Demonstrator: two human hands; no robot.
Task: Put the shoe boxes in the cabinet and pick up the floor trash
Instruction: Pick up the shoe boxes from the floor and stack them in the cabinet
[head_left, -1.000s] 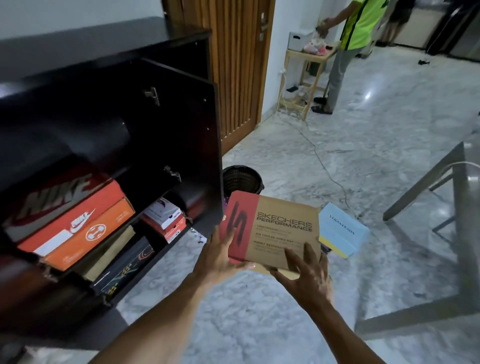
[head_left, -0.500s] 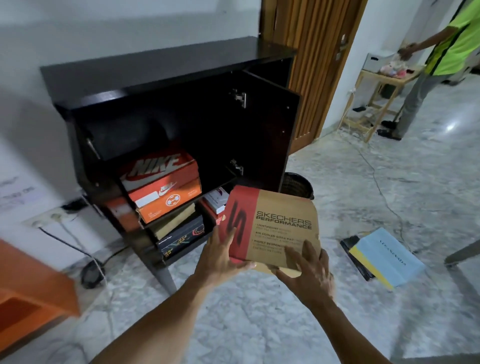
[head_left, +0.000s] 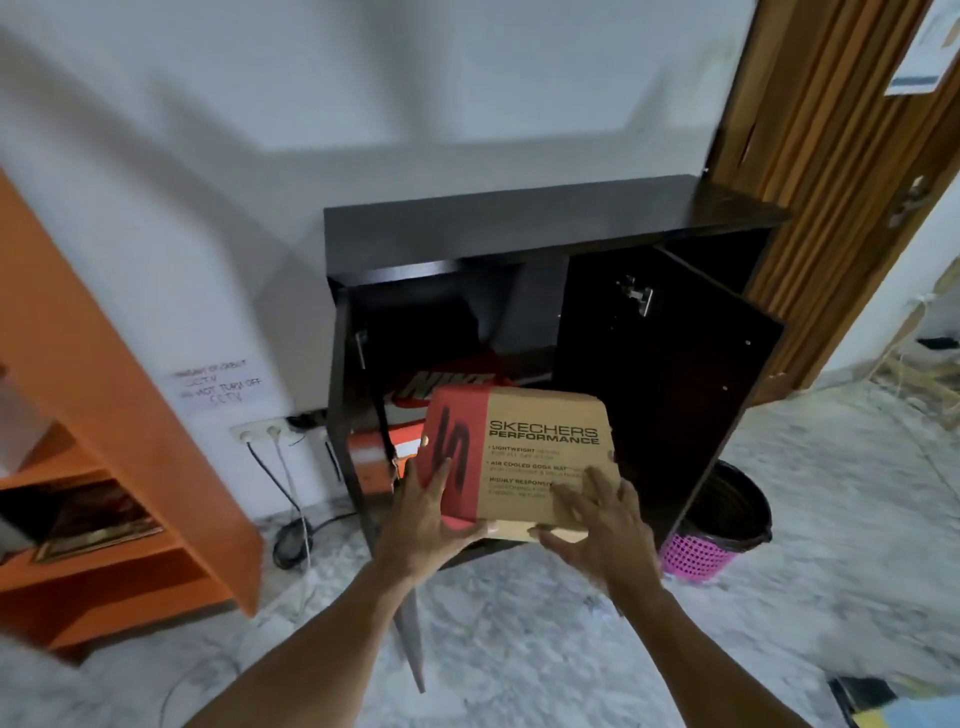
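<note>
Risk: box (head_left: 540, 462) could clip the door (head_left: 665, 395) or jam against the Nike boxes (head_left: 451, 383) if pushed in askew.
Box: in the air before the open cabinet (head_left: 519, 223), not yet inside.
Left hand (head_left: 423, 525): clamped on red end, fingers on top, thumb beneath.
Right hand (head_left: 605, 530): pinching near edge, fingers spread on lid.

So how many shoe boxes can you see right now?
3: the Skechers box held between the left hand and right hand, a red Nike box inside the cabinet, and an orange box under it. Others may be hidden behind the held box.
</note>
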